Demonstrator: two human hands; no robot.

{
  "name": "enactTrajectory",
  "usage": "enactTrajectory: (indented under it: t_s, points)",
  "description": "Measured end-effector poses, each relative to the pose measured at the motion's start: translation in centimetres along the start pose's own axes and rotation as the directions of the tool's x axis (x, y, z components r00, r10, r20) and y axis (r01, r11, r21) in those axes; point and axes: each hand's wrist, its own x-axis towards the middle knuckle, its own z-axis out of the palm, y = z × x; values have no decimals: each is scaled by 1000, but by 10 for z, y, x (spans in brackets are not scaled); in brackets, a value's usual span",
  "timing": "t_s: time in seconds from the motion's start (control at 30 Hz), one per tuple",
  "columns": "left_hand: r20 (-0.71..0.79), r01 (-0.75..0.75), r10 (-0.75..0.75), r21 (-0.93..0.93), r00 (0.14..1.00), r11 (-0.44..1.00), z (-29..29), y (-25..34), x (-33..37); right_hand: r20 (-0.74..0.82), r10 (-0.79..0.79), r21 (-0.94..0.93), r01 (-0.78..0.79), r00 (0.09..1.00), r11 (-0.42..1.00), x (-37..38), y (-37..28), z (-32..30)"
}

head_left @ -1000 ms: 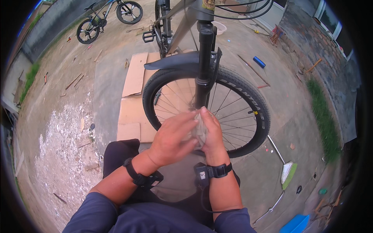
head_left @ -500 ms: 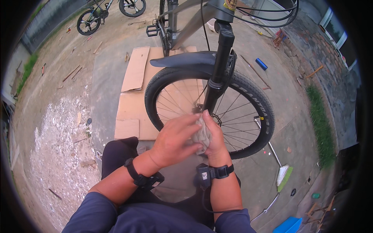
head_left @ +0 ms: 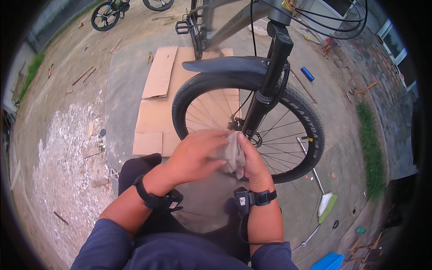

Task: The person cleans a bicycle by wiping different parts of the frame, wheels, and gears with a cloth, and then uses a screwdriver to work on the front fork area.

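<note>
A crumpled pale grey rag (head_left: 235, 155) is between my two hands, in front of the bicycle's front wheel (head_left: 177, 105). My right hand (head_left: 255, 163) is closed round its right side, with the thumb up along the cloth. From the left, my left hand (head_left: 193, 155) has its fingers and thumb on the rag's other edge; these fingers are slightly blurred. Just beyond the hands rises the black fork (head_left: 268, 85), with the wheel hub and disc partly hidden behind my fingers. A dark mudguard (head_left: 225, 66) sits over the tyre.
Flattened cardboard (head_left: 150, 114) lies under the bicycle. A broom (head_left: 327, 207) with green bristles rests to the right, near a blue dustpan (head_left: 327, 261). A blue cylinder (head_left: 307, 74) lies beyond the wheel. Another bicycle (head_left: 105, 15) stands far left.
My left hand has shifted a little left and the right hand a little right, with the rag still between them. The bicycle appears slightly further right in view.
</note>
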Motion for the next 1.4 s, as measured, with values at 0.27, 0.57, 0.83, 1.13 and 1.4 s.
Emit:
enactTrajectory:
  t_s: [0.27, 0.57, 0.83, 1.13, 1.4]
  points:
    - [169, 253, -279, 159, 945, 954, -80, -42, -20, -104, 212, -767, -215, 972, 605, 12, -1, 21]
    - [296, 441, -494, 231, 817, 867, -110, -71, -68, 46, 84, -998, 43, 995, 34, 28, 52, -11]
    - [395, 592, -549, 16, 736, 805, -82, -81, -95, 28, 159, -999, 33, 987, -26, 39, 67, -8]
    - [434, 663, -585, -41, 686, 747, -77, -84, -93, 83, 220, -993, 100, 972, -66, 46, 85, -22]
    - [442, 705, -618, -49, 651, 707, -73, -82, -93, 93, 216, -992, 109, 972, -68, 45, 90, -28]
